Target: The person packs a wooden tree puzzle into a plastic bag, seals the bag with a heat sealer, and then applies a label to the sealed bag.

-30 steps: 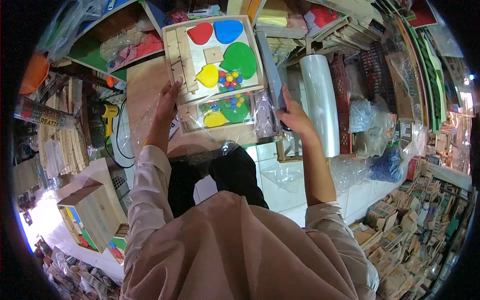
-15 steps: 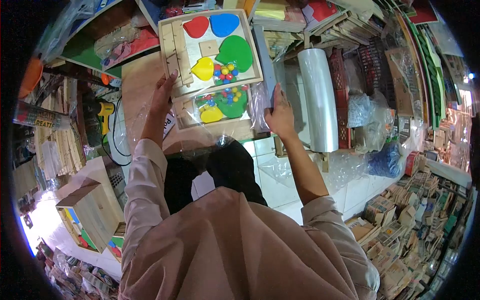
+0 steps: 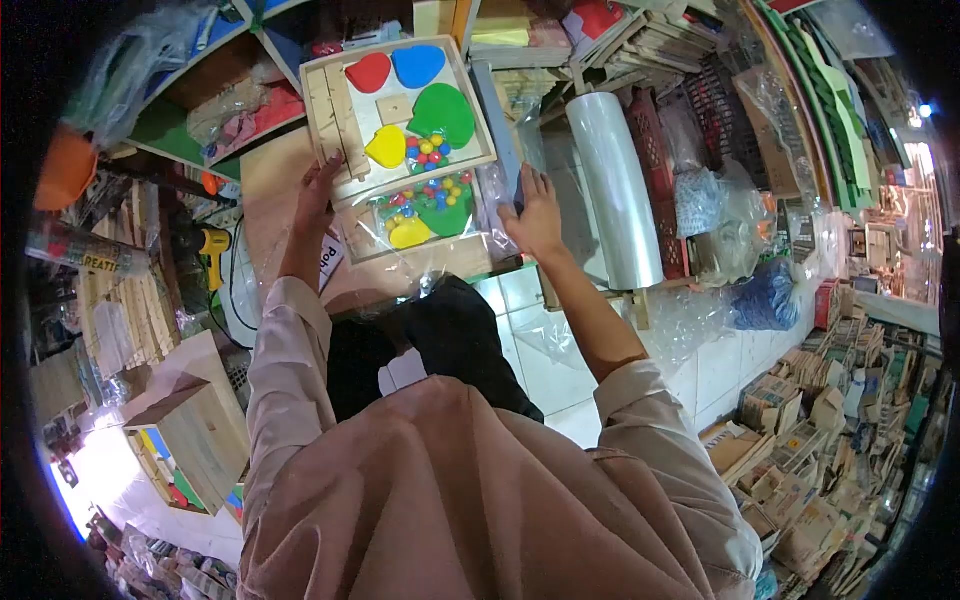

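A shallow wooden tray (image 3: pixel 481 165) holds red, blue, green and yellow shapes, wooden strips and small coloured beads. Its lower end overlaps a second wooden tray (image 3: pixel 400 252) with green and yellow pieces and beads under clear plastic. My left hand (image 3: pixel 316 198) is closed at the upper tray's lower left corner, fingertips on its edge. To the right of the trays, my right hand (image 3: pixel 537 222) rests with fingers stretched along a long grey bar (image 3: pixel 497 130). Clear plastic film (image 3: pixel 497 205) lies between that hand and the lower tray.
A large roll of clear film (image 3: pixel 615 190) stands at the right, before red crates (image 3: pixel 655 170). A yellow-and-black power tool (image 3: pixel 213 250) hangs at the left. A compartment shelf (image 3: pixel 175 125) is behind the wooden worktop (image 3: pixel 265 175). Stacked wooden pieces (image 3: pixel 810 440) fill the lower right.
The whole view has shifted slightly, so trays and film roll appear further left. My right hand's fingers look a little more bent. My left hand stays at the tray's corner.
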Available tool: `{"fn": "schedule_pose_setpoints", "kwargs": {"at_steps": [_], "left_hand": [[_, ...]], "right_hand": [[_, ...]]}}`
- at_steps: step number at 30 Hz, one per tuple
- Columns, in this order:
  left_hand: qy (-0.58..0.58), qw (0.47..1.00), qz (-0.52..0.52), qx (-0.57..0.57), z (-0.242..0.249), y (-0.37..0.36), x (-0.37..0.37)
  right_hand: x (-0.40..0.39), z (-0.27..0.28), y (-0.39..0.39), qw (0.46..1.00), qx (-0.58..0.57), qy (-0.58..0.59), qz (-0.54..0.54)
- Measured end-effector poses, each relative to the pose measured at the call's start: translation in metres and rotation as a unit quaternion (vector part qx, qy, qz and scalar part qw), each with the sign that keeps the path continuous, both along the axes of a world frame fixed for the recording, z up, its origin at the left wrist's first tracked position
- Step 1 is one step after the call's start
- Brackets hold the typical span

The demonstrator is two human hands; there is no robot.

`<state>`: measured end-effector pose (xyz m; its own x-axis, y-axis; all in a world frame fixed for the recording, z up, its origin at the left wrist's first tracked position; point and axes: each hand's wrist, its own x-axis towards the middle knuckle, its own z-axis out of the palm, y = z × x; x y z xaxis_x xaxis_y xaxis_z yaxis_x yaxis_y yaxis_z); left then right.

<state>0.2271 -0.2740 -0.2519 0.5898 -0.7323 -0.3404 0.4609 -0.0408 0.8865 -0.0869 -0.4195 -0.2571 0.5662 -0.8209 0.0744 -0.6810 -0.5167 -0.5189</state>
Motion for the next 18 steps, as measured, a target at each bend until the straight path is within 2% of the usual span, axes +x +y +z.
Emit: {"fn": "schedule_pose_setpoints", "kwargs": {"at_steps": [2, 3, 4, 5, 7, 8, 10, 11, 12, 14, 15, 18], "left_hand": [[0.014, 1.0, 0.022, 0.004, -0.003, 0.002, 0.001], [-0.001, 1.0, 0.018, -0.005, 0.001, 0.008, 0.002], [-0.014, 1.0, 0.014, -0.012, 0.003, 0.015, 0.0], [-0.027, 0.999, 0.008, -0.016, 0.009, 0.024, -0.004], [-0.111, 0.992, 0.003, -0.062, 0.042, 0.051, -0.028], [-0.125, 0.991, 0.016, -0.046, 0.053, 0.064, -0.035], [-0.08, 0.995, 0.055, -0.008, 0.081, 0.091, -0.052], [-0.021, 0.997, 0.08, 0.012, 0.097, 0.105, -0.061], [0.039, 0.993, 0.104, 0.031, 0.111, 0.12, -0.069], [0.032, 0.995, 0.096, -0.015, 0.129, 0.158, -0.083], [0.029, 0.995, 0.093, -0.038, 0.134, 0.18, -0.089], [0.028, 0.986, 0.164, -0.012, 0.158, 0.237, -0.115]], "right_hand": [[-0.002, 0.003, -0.004, 0.994, 0.067, -0.088, -0.015], [-0.005, 0.014, -0.005, 0.949, 0.199, -0.239, -0.058], [-0.013, 0.025, -0.006, 0.861, 0.328, -0.376, -0.097], [-0.022, 0.032, -0.003, 0.735, 0.446, -0.494, -0.134], [-0.048, 0.027, 0.016, 0.766, 0.388, -0.485, -0.168], [-0.062, 0.022, 0.028, 0.78, 0.357, -0.479, -0.185], [-0.089, 0.001, 0.055, 0.788, 0.327, -0.485, -0.191], [-0.1, -0.004, 0.07, 0.792, 0.313, -0.487, -0.195], [-0.102, 0.007, 0.089, 0.866, 0.218, -0.425, -0.148], [-0.101, 0.032, 0.129, 0.959, 0.017, -0.278, -0.047], [-0.096, 0.05, 0.141, 0.966, -0.024, -0.255, 0.032], [-0.069, 0.077, 0.164, 0.988, -0.078, -0.121, 0.061]]}}
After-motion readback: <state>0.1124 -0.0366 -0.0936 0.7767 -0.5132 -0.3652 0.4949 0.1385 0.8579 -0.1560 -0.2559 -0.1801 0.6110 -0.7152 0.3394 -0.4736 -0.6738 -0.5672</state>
